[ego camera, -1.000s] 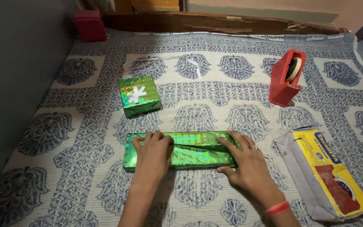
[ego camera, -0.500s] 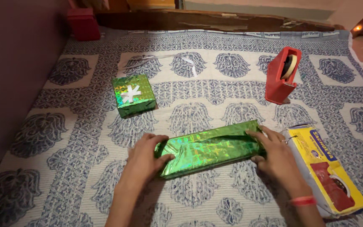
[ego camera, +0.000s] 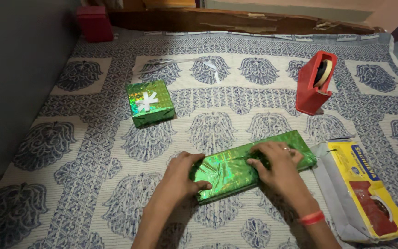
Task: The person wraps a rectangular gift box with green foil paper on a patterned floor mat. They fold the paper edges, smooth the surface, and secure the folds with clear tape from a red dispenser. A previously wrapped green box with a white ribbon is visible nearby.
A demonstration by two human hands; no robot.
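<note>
A: Where's the long green parcel [ego camera: 254, 163]?
B: On the patterned bedspread [ego camera: 93, 152], lying slantwise: its long axis climbs from near-left to far-right, towards the yellow box [ego camera: 369, 189].
A: And the hands?
B: The left hand [ego camera: 180, 177] clasps the near end, fingers curled onto it. The right hand [ego camera: 277, 163] presses flat on top, fingers spread.
</note>
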